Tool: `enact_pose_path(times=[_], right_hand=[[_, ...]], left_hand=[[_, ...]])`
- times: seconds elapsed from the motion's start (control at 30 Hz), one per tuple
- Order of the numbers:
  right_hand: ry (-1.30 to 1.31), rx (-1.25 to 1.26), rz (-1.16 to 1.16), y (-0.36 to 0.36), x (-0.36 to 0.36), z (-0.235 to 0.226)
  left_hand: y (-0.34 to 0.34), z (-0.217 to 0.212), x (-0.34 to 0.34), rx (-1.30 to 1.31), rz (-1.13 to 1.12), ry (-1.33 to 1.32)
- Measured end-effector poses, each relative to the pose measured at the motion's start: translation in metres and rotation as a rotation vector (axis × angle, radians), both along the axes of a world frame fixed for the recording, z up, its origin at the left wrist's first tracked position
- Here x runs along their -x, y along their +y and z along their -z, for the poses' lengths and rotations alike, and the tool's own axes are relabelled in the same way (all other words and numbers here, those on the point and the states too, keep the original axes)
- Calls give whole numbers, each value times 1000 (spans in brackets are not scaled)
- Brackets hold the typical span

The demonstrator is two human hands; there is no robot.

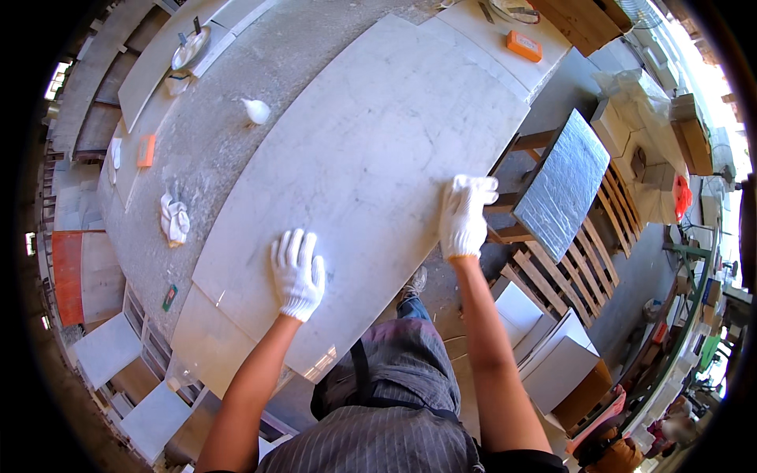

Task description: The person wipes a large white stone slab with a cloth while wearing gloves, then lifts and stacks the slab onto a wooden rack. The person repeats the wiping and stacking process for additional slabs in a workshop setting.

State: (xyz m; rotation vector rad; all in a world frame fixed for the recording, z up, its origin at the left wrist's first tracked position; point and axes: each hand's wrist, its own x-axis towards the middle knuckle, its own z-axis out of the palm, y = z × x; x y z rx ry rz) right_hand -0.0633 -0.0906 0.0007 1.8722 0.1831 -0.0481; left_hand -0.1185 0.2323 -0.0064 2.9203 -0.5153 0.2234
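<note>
A large pale marble slab (pixel 371 150) with faint grey veins and a curved left side lies flat in front of me. My left hand (pixel 297 272), in a white knit glove, rests palm down on its near part, fingers stretched out. At the slab's right edge is my right hand (pixel 467 211), gloved the same way. Its fingers are bunched together and bent over that edge; their undersides are hidden.
Left of the slab, the dusty worktop holds a white bulb-shaped object (pixel 256 111), a crumpled glove (pixel 174 219) and an orange block (pixel 146 150). Another orange block (pixel 524 46) lies at the far right. Beyond the right edge stand a dark shiny panel (pixel 564 185) and wooden pallets (pixel 552 276).
</note>
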Motion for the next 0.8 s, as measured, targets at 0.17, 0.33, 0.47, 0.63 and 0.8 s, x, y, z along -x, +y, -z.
enact_pose_path(times=[0.17,0.33,0.47,0.63,0.8], right_hand=[[14,33,19,-99,-96,9],[-372,-349,45,-189,-154,78],[-511,-1004,236,-199,-181,82],[-622,-1393,499,-202,-185,67],[-186,-164,65,-130,-112,59]], left_hand=[[1,2,1,-52,-6,67],[-3,-1,-4,-71,37,56],[-2,-4,-2,-68,23,52],[0,-3,-5,-33,25,15],[-3,-3,-6,24,28,-5]])
